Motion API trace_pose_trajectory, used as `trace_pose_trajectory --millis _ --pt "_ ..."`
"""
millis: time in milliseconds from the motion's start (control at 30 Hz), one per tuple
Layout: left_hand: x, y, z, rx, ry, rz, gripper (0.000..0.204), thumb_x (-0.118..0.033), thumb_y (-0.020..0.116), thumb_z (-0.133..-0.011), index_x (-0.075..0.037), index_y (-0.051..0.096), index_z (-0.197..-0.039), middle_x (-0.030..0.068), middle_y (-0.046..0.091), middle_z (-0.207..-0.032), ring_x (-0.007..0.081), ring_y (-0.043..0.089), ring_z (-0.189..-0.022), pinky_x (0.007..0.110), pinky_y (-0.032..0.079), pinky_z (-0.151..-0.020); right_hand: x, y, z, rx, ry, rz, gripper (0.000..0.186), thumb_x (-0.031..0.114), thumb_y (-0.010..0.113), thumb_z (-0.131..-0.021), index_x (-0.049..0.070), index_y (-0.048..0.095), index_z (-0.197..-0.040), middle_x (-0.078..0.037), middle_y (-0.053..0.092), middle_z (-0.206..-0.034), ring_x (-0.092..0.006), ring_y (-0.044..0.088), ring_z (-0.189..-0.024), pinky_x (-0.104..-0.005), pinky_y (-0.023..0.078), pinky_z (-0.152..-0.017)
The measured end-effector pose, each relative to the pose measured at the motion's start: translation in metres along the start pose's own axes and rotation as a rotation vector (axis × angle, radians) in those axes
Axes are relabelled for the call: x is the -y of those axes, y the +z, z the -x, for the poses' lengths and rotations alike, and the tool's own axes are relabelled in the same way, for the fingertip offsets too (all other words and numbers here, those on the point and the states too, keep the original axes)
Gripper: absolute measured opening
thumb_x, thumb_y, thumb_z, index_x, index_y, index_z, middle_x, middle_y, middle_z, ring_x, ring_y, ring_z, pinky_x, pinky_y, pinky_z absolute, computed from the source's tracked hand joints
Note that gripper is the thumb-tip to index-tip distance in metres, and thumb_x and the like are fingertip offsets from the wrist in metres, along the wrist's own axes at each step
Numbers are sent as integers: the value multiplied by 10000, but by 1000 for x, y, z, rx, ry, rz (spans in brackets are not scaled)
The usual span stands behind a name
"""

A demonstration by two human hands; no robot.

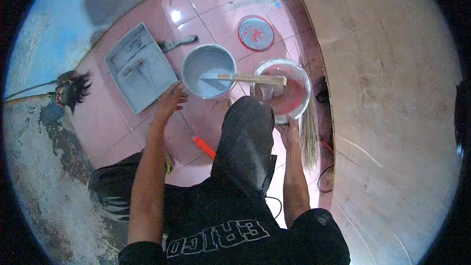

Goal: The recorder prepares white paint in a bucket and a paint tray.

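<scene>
My left hand (pixel 174 98) is open, fingers apart, beside the lower right corner of a grey paint tray (pixel 117 61) and the grey bucket (pixel 193 68) of pale paint. My right hand (pixel 289 130) grips the lower rim of a white-rimmed bucket (pixel 294 95) with reddish inside; its fingers are partly hidden. A wooden stick (pixel 252 78) lies across both buckets, with a flat grey piece at its left end. My bent knee is between my hands. A tool with a red handle (pixel 204 147) lies on the pink tiles (pixel 122 147) below the grey bucket.
A grey-smeared tool (pixel 181 41) lies beside the tray, and a round lid (pixel 255 33) sits behind the buckets. A dark bristled brush (pixel 71 93) is at the left wall. Straw broom bristles (pixel 309 145) run along a large tan board (pixel 382 93) on the right.
</scene>
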State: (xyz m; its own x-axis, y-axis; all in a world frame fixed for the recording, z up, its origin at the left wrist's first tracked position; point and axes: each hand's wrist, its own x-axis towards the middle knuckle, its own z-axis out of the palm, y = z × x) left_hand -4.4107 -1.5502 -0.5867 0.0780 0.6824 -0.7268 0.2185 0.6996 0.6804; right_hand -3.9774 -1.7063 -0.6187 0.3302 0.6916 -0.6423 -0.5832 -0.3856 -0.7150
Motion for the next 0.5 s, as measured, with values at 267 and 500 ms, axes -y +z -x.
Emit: trace_pose_trajectory --millis 267,500 --pt "2 18 31 -44 35 175 592 -488 464 -986 -124 376 -1446 139 653 -1135 241 651 -977 391 535 -819 7 34 -42 36 -92 33 353 179 540 -928 10 514 -1237 -115 627 -1128 -238 630 -958 -360 508 -830" --pt "3 27 26 -61 71 159 600 -432 501 -980 -117 344 -1466 150 645 -1127 231 643 -933 394 536 -777 24 34 -105 33 -169 340 490 194 555 -942 79 403 -1393 -95 600 -1180 -215 633 -942 -341 543 -704"
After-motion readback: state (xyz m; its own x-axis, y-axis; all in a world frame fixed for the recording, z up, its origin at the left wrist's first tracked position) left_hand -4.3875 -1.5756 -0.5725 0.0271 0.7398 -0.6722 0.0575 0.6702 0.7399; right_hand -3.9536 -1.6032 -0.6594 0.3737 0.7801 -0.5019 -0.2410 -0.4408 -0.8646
